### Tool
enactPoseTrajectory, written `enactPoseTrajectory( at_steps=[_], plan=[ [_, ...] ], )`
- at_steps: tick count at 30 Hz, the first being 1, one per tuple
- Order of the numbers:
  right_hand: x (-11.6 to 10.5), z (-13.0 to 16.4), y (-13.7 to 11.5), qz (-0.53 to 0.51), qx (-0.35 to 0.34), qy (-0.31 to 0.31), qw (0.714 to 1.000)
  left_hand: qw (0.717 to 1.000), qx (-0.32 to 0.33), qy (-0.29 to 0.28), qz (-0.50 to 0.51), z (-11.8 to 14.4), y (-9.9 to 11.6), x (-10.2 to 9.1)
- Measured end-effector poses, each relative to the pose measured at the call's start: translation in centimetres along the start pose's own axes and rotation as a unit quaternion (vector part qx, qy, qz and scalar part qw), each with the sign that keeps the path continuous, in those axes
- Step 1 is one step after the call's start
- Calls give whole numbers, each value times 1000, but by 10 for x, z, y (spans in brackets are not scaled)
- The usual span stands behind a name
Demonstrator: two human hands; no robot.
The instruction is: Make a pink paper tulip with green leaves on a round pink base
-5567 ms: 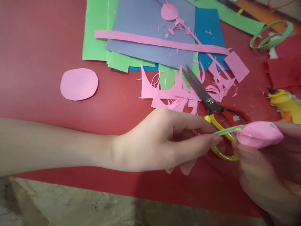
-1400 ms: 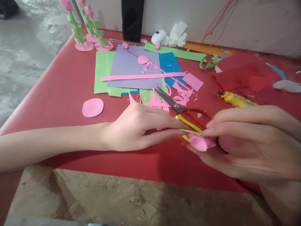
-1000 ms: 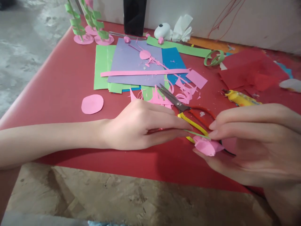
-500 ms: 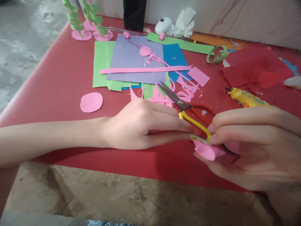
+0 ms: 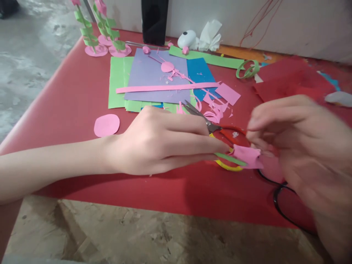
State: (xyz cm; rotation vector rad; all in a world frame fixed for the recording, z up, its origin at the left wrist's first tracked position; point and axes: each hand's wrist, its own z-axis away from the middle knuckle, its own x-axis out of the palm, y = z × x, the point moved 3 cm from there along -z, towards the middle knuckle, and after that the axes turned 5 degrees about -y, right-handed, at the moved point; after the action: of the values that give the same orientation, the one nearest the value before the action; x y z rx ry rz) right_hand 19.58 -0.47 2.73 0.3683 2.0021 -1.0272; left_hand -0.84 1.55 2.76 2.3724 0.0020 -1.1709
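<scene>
My left hand [image 5: 162,143] reaches in from the left, its fingers pinched on a small pink paper flower [image 5: 247,157] with a narrow green paper strip [image 5: 231,158] at its base. Close to the flower's right edge is my right hand [image 5: 291,146], palm side showing, its fingers bent and smeared by motion. Whether they touch the petals I cannot tell. Beneath the hands lie scissors [image 5: 213,127] with red and yellow handles, partly covered. A black loop [image 5: 277,209], perhaps a cord, shows under my right hand.
Purple paper [image 5: 156,75], green sheets [image 5: 117,82] and a blue sheet [image 5: 202,73] lie across the red table [image 5: 74,95]. Pink scraps [image 5: 217,110], a pink strip [image 5: 167,88] and a pink disc [image 5: 107,125] are nearby. Curly green-stemmed paper flowers [image 5: 88,33] stand at the back left.
My right hand has shifted up and blurred, its thumb no longer seen under the flower. The flower has turned and risen slightly in my left fingers. The view has tilted up a little.
</scene>
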Motion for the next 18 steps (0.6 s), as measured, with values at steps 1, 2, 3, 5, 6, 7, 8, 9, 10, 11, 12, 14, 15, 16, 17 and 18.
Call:
enactPoseTrajectory(
  at_steps=[1, 2, 3, 5, 6, 7, 8, 9, 10, 11, 12, 14, 15, 16, 17, 18],
  plan=[
    [1, 0, 1, -45, 10, -21, 999, 1000, 6, 12, -8, -1, 0, -2],
    [3, -1, 3, -82, 24, -43, 995, 1000, 9, 21, -17, -1, 0, -3],
    [5, -1, 3, -116, 40, -62, 991, 999, 11, 30, -27, -2, 1, -3],
    [8, -1, 4, -149, 76, -76, 983, 998, 16, 38, -52, -3, 3, -4],
    [10, -1, 3, -160, 94, -75, 980, 997, 19, 38, -66, -3, 5, -5],
    [11, -1, 2, -169, 110, -72, 977, 996, 22, 35, -78, -4, 6, -5],
    [13, -1, 1, -176, 124, -74, 974, 995, 22, 33, -86, -4, 7, -5],
    [15, -1, -1, -184, 131, -73, 971, 995, 18, 30, -90, -4, 8, -6],
    [16, -2, -3, -193, 130, -71, 970, 996, 13, 27, -89, -4, 9, -6],
    [18, -2, -4, -204, 128, -72, 968, 996, 7, 22, -87, -4, 9, -6],
    [19, -1, -5, -217, 125, -73, 965, 996, 4, 17, -87, -3, 9, -5],
    [21, 0, -5, -239, 125, -77, 960, 995, 7, 8, -97, -2, 9, -4],
    [22, 1, -4, -246, 131, -85, 957, 994, 10, 2, -108, -1, 9, -2],
    [22, 2, -2, -253, 137, -93, 953, 993, 13, -3, -118, 0, 9, -1],
    [23, 3, -1, -259, 145, -99, 950, 992, 14, -9, -128, 0, 9, 0],
    [23, 4, 1, -261, 153, -104, 947, 991, 16, -14, -135, 1, 9, 1]
  ],
)
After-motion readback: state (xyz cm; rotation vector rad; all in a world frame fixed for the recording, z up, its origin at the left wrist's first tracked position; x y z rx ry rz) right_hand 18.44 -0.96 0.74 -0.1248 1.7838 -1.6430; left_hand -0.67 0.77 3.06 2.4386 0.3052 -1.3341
